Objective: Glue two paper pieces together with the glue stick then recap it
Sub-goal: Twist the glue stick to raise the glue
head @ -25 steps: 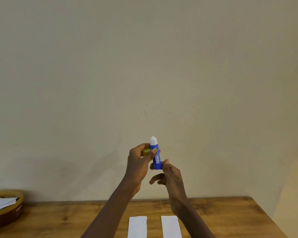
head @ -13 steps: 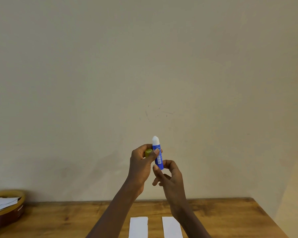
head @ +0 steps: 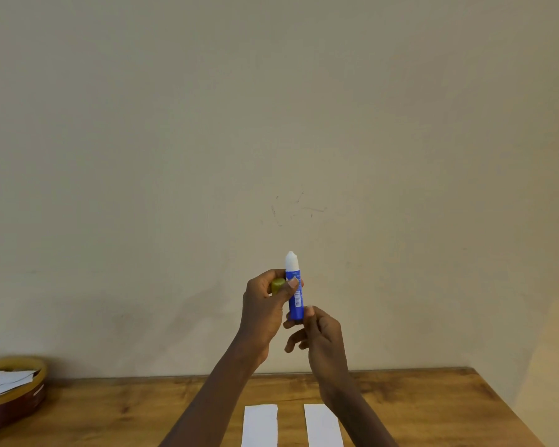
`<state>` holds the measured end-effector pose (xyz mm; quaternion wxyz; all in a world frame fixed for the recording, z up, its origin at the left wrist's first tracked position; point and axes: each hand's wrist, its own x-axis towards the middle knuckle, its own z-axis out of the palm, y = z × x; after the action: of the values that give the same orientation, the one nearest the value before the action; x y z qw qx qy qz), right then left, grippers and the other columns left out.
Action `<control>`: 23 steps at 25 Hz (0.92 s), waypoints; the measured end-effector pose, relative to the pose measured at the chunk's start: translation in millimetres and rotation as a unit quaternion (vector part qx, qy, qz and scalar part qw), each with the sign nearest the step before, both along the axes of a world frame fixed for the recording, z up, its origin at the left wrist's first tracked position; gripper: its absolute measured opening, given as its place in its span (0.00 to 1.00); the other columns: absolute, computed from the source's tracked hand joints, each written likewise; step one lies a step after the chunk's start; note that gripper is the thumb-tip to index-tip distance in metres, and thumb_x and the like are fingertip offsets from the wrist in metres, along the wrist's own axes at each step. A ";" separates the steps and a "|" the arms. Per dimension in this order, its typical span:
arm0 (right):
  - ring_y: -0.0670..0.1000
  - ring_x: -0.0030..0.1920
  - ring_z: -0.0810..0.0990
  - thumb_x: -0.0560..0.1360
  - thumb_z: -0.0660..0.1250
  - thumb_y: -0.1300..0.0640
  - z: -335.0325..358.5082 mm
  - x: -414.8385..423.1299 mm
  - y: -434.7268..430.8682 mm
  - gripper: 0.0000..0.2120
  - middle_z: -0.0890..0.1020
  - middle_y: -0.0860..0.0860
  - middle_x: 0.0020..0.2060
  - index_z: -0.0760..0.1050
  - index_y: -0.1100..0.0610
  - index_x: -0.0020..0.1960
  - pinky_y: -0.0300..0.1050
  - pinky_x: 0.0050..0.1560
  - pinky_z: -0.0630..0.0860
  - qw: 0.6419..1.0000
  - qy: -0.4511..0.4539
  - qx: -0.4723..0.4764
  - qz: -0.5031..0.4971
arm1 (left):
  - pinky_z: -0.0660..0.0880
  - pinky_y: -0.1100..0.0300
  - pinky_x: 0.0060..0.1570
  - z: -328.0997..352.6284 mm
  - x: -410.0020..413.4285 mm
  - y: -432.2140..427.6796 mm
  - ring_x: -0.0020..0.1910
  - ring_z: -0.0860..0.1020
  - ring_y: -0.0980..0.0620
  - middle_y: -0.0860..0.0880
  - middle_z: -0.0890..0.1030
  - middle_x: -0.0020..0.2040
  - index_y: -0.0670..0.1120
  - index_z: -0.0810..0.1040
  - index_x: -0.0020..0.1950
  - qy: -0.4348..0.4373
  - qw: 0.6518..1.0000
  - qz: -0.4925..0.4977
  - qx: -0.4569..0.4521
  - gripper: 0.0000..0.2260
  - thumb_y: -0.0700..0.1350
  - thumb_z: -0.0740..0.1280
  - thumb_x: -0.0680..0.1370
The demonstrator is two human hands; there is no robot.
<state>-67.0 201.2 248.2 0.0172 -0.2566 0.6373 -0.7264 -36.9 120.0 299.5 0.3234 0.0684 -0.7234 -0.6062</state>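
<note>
While both hands are raised in front of the plain wall, the glue stick (head: 295, 293) stands upright between them, its white glue tip bare and pointing to twelve o'clock. The left hand (head: 265, 312) is closed around the upper half of the blue tube, thumb pressed across its front, and the same hand has the yellow-green cap (head: 277, 284) tucked against its fingers at about nine o'clock from the tube. The right hand (head: 323, 338) sits at about five o'clock from the stick, its thumb and fingertips pinched on the tube's bottom end while the remaining fingers curl loosely, apart from it. Below the hands, on the wooden table (head: 433, 411), two white paper strips lie flat side by side with a gap between them: the left strip (head: 260, 425) and the right strip (head: 320, 424), partly covered by the right forearm. At the table's far left edge, around eight o'clock, a round tin (head: 17, 398) holds loose paper scraps (head: 4, 380).
</note>
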 end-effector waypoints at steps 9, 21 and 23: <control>0.42 0.26 0.79 0.76 0.58 0.59 -0.4 5.4 -4.3 0.09 0.79 0.49 0.34 0.73 0.61 0.52 0.27 0.31 0.74 1.000 0.017 -0.005 0.004 | 0.77 0.70 0.35 1.6 3.6 4.1 0.50 0.78 0.44 0.39 0.80 0.53 0.44 0.74 0.52 0.005 0.999 -0.026 0.030 0.07 0.42 0.63 0.75; 0.42 0.25 0.78 0.78 0.52 0.55 5.0 6.9 -1.7 0.11 0.80 0.49 0.38 0.73 0.55 0.48 0.27 0.30 0.73 1.000 -0.018 -0.023 0.003 | 0.74 0.57 0.50 4.3 5.3 0.0 0.53 0.77 0.42 0.39 0.79 0.56 0.40 0.73 0.56 0.005 1.000 -0.011 0.017 0.11 0.41 0.63 0.75; 0.42 0.26 0.77 0.76 0.58 0.55 3.9 8.4 -3.0 0.05 0.78 0.48 0.42 0.71 0.53 0.49 0.28 0.30 0.74 1.000 -0.001 -0.024 -0.012 | 0.75 0.58 0.49 3.9 4.4 0.1 0.52 0.78 0.43 0.39 0.79 0.56 0.40 0.73 0.56 0.004 1.000 -0.013 0.017 0.11 0.41 0.63 0.75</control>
<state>-58.6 198.2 252.1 0.0029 -0.2484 0.6224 -0.7422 -32.5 120.2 303.4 0.3171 0.0614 -0.7125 -0.6229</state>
